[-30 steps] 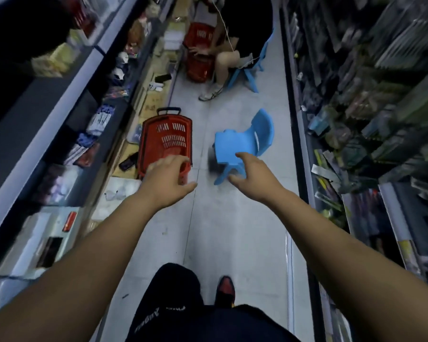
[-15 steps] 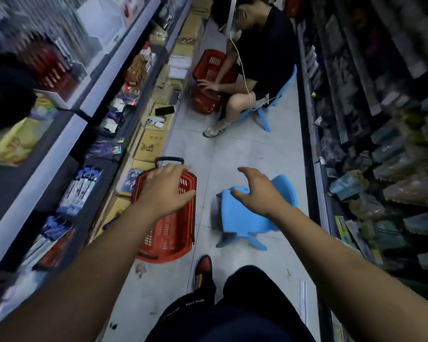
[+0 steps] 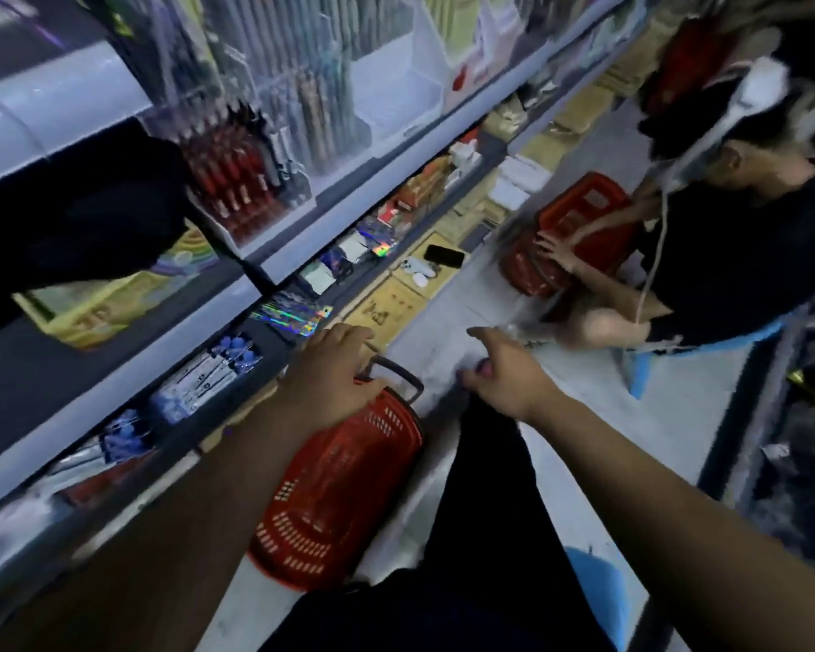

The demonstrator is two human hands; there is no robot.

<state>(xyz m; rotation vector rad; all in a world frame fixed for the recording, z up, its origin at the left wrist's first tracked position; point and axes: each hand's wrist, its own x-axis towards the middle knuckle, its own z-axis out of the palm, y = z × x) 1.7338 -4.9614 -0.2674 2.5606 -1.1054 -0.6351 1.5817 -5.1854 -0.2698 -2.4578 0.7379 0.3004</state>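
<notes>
Both hands are out: my left hand (image 3: 330, 374) lies over the red basket (image 3: 344, 491) at lower centre (grip unclear), right hand (image 3: 504, 374) loose and empty. I'd close squarely round its black handle (image 3: 403, 371).

left: shelf rail (image 3: 274, 270) under clear bins of pens (image 3: 236, 181), blurred | lower ledge: holographic packets (image 3: 288, 317), blue-capped packs (image 3: 217, 369) | floor edge: cardboard boxes (image 3: 387, 308), black phone (image 3: 444, 255) beside white object (image 3: 417, 270) on one | far right: seated person (image 3: 725, 256) on blue chair (image 3: 643, 369), one hand on far red basket (image 3: 579, 228)
</notes>
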